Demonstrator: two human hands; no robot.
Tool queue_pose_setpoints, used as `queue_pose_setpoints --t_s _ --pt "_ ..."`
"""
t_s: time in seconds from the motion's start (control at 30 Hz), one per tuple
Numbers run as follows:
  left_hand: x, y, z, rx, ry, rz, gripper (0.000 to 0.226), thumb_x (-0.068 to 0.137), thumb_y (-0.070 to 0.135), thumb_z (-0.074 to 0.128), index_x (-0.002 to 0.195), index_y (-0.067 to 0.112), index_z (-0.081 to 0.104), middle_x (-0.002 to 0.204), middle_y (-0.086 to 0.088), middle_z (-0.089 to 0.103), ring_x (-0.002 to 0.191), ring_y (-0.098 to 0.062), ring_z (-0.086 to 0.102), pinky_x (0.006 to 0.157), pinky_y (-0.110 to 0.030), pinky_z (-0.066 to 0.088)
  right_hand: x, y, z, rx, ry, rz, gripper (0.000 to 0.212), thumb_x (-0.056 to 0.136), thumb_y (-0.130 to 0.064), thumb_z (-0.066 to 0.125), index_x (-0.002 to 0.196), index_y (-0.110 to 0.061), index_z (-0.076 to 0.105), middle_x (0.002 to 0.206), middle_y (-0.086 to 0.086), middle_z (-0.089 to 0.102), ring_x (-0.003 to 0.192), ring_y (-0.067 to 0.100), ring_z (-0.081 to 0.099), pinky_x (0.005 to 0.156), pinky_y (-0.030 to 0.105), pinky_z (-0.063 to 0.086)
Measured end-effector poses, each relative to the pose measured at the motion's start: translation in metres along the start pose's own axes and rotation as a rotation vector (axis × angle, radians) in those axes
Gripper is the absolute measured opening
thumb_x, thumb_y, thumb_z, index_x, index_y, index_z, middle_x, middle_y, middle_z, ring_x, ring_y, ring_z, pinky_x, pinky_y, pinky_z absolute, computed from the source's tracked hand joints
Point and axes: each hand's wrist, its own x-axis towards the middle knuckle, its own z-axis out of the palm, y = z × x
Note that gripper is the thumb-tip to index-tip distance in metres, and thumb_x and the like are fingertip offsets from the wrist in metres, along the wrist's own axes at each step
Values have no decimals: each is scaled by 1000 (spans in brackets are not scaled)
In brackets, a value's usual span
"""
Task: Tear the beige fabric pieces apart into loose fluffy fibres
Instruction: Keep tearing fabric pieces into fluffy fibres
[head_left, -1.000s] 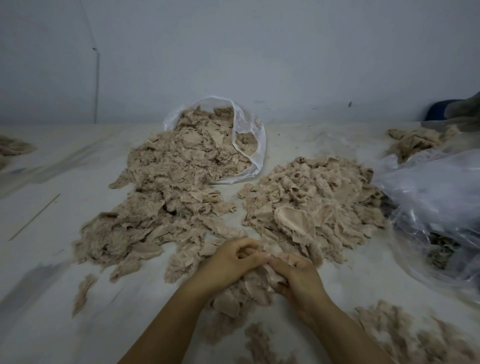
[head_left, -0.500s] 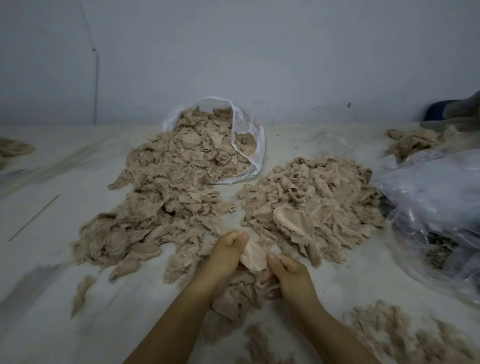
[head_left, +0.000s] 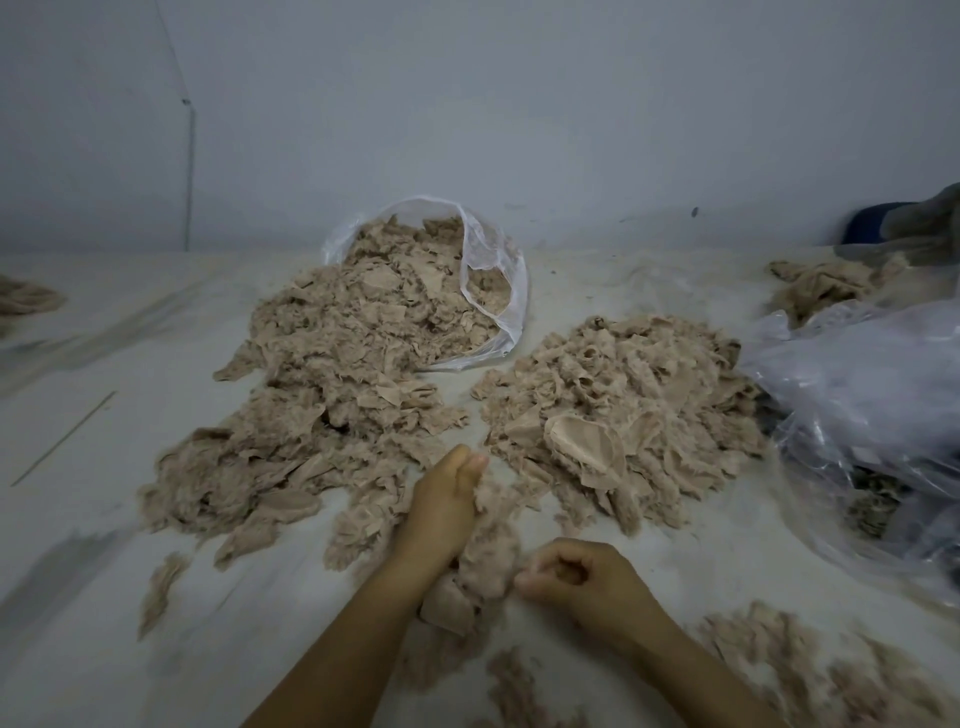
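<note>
Both hands are now apart, while half a second earlier they met over one flat scrap: the right hand (head_left: 582, 577) has come down and toward the body, and the left hand (head_left: 451, 499) stays higher. Between them hangs a fluffy clump (head_left: 491, 551) of beige fibre, already much looser than a flat scrap. The left hand grips the top of the clump with curled fingers. The right hand has its fingers curled together at the lower edge of the clump, and it seems to pinch some fibres (this part is blurred, so I cannot tell for sure).

Behind the hands, the untorn pile (head_left: 322, 415) spills out of a clear bag (head_left: 493, 291) on the left, and a second pile (head_left: 623, 410) lies on the right. Loose fibres (head_left: 810, 670) rest on the table (head_left: 104, 519) near the right forearm, and more plastic bags (head_left: 862, 415) lie at the far right.

One risk, in my judgement, is that the pull only stretches the clump and a dense lump stays inside. Also the torn fluff may fall back on the untorn pieces and mix with them, because these lie very near.
</note>
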Motion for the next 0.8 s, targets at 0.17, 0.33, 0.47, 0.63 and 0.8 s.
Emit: queue_pose_setpoints --t_s 0.17,0.33,0.47,0.63,0.8 --pt "-12 14 12 -17 -197 162 40 95 24 54 59 41 57 55 20 52 53 5 44 53 -12 34 12 -17 0 270 67 31 26 79 -28 75 89 -5 66 60 -8 55 49 4 48 48 17 39" --pt "-19 14 18 -90 -169 122 32 98 21 47 67 15 47 58 13 44 56 -4 40 56 -21 35 16 -19 2 390 126 43 15 93 -8 57 79 -7 62 53 1 57 46 8 50 45 18 39" --pt "-20 17 19 -53 -111 118 36 98 19 46 63 23 39 51 17 42 51 1 37 52 -16 32 14 -19 4 452 47 81 17 94 -12 56 79 -9 61 60 4 60 52 9 57 48 22 47" --pt "-18 18 21 55 -54 64 34 100 27 40 66 21 38 58 7 40 49 -1 36 49 -18 31 12 -23 8 472 80 51 13 85 -9 68 83 0 59 61 12 61 48 13 60 48 25 51" --pt "-24 17 33 87 102 -31 36 101 31 33 66 23 34 58 8 39 46 0 37 47 -12 34 14 -21 15 275 143 -7 35 94 -23 57 63 -6 56 56 8 62 46 10 60 48 23 50"
